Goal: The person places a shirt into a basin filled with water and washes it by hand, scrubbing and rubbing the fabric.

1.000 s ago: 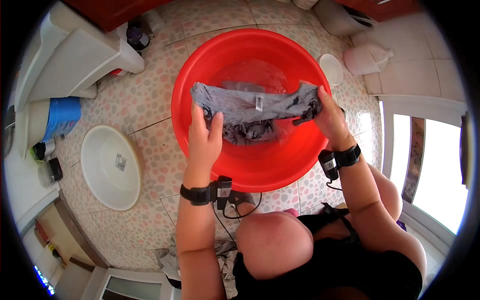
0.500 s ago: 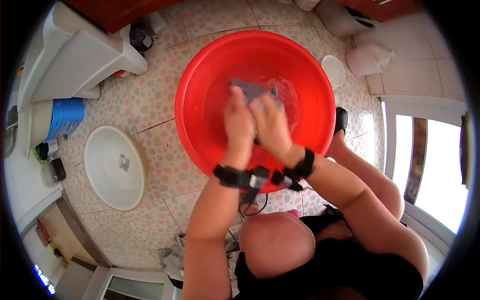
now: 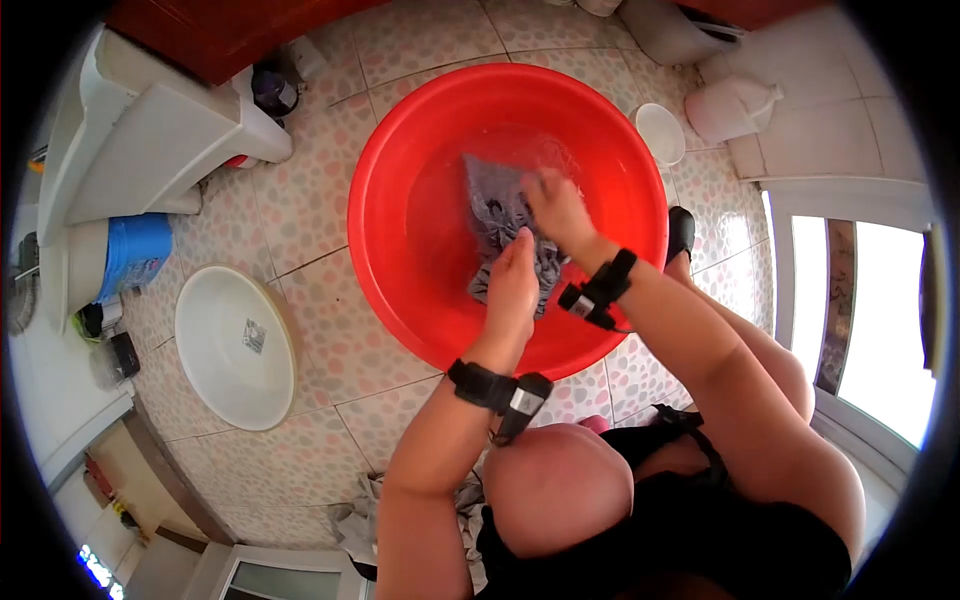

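Observation:
A large red basin (image 3: 372, 290) stands on the tiled floor in front of me with shallow water in it. In its middle lies a wet grey cloth (image 3: 492, 188), bunched into folds lower down and flatter at its top. My left hand (image 3: 514, 285) is closed on the lower, bunched part, thumb up, its other fingers mostly hidden. At the cloth's upper right edge my right hand (image 3: 560, 212) is closed with curled, slightly blurred fingers. Black straps with small devices sit on both wrists.
A white basin (image 3: 225, 385) stands on the floor to the left. Beyond the red basin's right rim are a small white bowl (image 3: 660, 136) and a pale plastic jug (image 3: 728, 108). A blue bucket (image 3: 137, 250) and a purple bottle (image 3: 272, 92) are at the far left.
My hands were close together over the cloth and have moved apart. The left is lower, the right is at the upper right edge. More of the cloth now shows, spread toward me.

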Action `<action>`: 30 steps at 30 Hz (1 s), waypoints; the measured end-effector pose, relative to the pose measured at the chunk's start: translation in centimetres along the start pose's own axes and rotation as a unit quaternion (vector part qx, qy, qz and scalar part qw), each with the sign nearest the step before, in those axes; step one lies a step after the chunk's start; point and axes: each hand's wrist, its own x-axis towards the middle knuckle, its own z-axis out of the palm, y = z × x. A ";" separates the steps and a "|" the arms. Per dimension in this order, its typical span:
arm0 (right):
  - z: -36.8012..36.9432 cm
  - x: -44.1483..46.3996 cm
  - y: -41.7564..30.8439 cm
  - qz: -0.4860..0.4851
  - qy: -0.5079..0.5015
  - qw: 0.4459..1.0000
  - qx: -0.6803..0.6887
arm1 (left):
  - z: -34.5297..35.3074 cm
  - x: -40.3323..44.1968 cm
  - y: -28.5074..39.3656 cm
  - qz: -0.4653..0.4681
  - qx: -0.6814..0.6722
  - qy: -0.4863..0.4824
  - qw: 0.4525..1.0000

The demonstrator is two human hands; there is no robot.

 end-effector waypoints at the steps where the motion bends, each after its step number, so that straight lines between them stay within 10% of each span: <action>1: -0.5 1.0 1.6 0.047 0.007 0.998 0.027 | -0.4 0.8 -0.4 0.015 -0.016 0.041 0.999; 4: -2.5 2.2 5.5 0.125 0.013 0.980 0.153 | -5.3 6.3 -3.2 0.080 -0.159 0.059 0.982; 7: -4.3 1.8 8.0 0.094 -0.070 0.991 0.060 | -7.5 6.7 -2.5 0.104 0.007 0.017 0.994; 9: -3.7 0.4 9.5 0.015 -0.075 0.989 -0.125 | -8.1 7.8 -4.5 0.249 0.533 0.145 0.796; 10: -3.4 -0.4 9.1 -0.065 -0.077 0.947 -0.305 | -7.6 7.2 -3.6 0.247 0.534 0.145 0.795; 16: 0.6 -0.6 6.3 -0.018 -0.243 0.886 -0.395 | -3.6 9.7 -3.8 0.252 0.743 -0.025 0.619; 30: 2.2 -1.3 10.0 0.037 -0.425 0.834 -0.351 | -3.8 10.6 -5.1 0.027 0.775 -0.186 0.604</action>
